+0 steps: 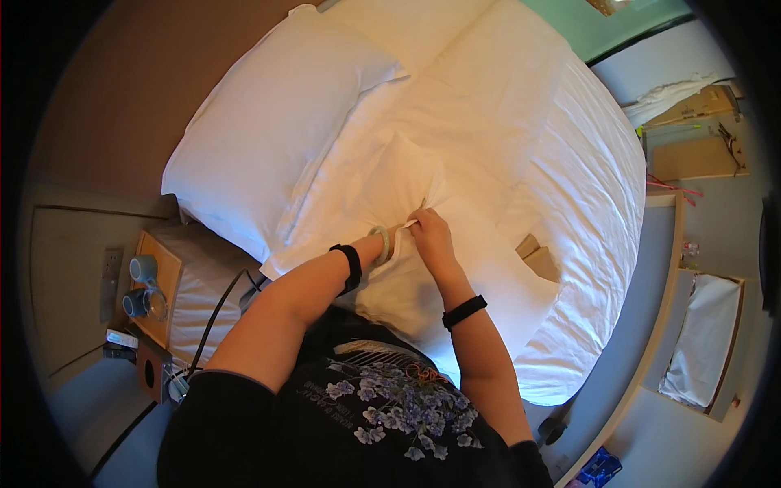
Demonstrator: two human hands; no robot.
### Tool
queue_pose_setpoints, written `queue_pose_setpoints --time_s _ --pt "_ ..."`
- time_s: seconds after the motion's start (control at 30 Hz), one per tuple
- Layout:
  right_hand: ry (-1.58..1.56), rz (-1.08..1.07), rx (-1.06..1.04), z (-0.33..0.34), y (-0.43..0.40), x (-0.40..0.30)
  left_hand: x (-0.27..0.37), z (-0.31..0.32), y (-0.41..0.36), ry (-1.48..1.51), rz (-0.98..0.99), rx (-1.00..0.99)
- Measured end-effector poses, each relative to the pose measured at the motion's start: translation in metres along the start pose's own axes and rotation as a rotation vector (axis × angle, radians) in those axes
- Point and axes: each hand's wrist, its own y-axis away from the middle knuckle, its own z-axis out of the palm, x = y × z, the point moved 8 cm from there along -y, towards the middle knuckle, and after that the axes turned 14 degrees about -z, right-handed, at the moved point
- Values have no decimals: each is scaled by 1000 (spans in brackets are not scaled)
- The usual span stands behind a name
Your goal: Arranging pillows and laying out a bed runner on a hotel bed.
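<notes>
White bedding [390, 177] lies rumpled over the bed before me. My right hand [431, 233] pinches a raised edge of the white cloth near the middle of the bed. Close beside it, my left hand [399, 230] is mostly hidden by the cloth and my right hand; whether its fingers grip anything is not visible. Gathered folds run out from where the hands meet. A large white pillow [274, 116] rests at the upper left of the bed. To the right of my hands, a folded tan item [538, 257] shows from under the cloth's edge.
A wooden tray [160, 287] with blue cups [143, 268] and a clear glass stands on the left bedside. A black cable [216, 314] runs beside my left arm. On the right are a curved ledge [662, 311], cardboard pieces [695, 160] and a lined bin [701, 341].
</notes>
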Motion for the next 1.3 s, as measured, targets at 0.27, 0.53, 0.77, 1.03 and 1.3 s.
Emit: queue_pose_setpoints --time_s 0.27,0.53,0.77,1.03,1.3 --pt "28 143 -105 4 24 -19 -49 -62 64 440 -102 172" --pt "110 -138 -393 63 49 -80 -94 -52 144 299 -126 454" --pt "228 -149 -542 73 77 -76 -66 -7 126 -369 262 671" --pt "168 -234 -497 59 80 -90 -59 3 102 -561 70 776" --pt "71 -225 -414 48 70 -107 -74 -6 80 -386 -37 473"
